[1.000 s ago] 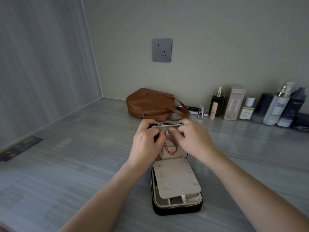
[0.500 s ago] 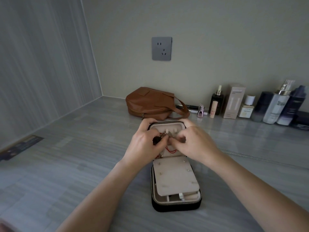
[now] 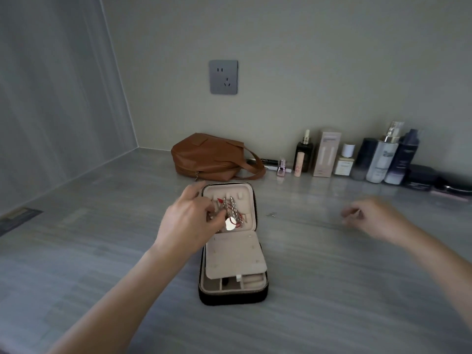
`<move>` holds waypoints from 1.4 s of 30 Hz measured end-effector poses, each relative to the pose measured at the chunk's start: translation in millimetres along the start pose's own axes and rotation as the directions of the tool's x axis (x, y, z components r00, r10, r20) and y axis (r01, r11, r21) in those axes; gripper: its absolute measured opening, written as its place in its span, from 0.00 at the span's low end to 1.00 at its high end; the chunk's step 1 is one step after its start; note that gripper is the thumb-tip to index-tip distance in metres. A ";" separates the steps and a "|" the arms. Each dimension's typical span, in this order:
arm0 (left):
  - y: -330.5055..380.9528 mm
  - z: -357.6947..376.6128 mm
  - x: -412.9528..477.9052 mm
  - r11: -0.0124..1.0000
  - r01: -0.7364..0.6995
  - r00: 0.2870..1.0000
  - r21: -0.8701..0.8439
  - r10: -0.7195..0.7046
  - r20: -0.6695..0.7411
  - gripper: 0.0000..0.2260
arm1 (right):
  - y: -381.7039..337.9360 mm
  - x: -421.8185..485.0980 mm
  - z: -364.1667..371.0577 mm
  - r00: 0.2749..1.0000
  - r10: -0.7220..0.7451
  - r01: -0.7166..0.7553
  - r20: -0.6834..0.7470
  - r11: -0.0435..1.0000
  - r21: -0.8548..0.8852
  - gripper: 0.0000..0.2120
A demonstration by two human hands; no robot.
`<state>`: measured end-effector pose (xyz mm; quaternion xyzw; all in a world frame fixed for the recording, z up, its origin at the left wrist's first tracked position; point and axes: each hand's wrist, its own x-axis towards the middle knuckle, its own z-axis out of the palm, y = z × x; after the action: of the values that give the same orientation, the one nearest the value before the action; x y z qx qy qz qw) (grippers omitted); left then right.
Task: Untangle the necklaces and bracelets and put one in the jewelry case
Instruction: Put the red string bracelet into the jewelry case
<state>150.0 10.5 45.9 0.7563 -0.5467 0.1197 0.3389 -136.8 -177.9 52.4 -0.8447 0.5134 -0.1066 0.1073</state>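
While left hand (image 3: 189,222) pinches the tangled chains (image 3: 232,209) over the jewelry case (image 3: 231,298), tease one strand free slowly. Right hand (image 3: 370,218) blurred, grip unclear.

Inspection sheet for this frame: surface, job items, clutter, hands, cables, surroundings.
Surface: grey counter.
Job's things: jewelry case open; tangled chains with red cord and round pendant lie in its lid.
Clutter: brown bag, row of cosmetics bottles along the wall; a tiny item right of the case, too small to identify.
Hands: left hand pinches the tangled chains; right hand off to the right, blurred, grip unclear.
Cables: nothing seen.
Surroundings: wall socket above, nothing plugged in.
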 end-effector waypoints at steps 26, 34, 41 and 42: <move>136.4 51.1 31.4 0.856 0.156 0.771 -0.493 0.207 0.603 0.11 | -42.1 -45.0 -16.7 0.968 -0.239 0.152 0.069 0.788 0.596 0.05; 131.6 35.0 28.7 0.449 0.325 0.899 -0.832 0.126 0.419 0.05 | -86.5 -55.3 -39.9 0.954 -0.298 0.257 -0.027 0.771 0.583 0.13; 109.5 22.3 28.3 0.261 0.402 0.873 -0.878 0.180 0.453 0.23 | -123.5 -50.1 -53.7 0.956 -0.168 0.292 -0.239 0.559 0.776 0.08; 102.0 19.5 27.5 0.300 0.404 0.873 -0.864 0.155 0.462 0.22 | -126.0 -48.5 -52.6 0.955 -0.134 0.293 -0.264 0.559 0.776 0.09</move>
<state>63.9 -40.2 85.6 0.4568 -0.5108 -0.4357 0.5836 -67.6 -81.9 135.9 -0.7465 0.3095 -0.4136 0.4194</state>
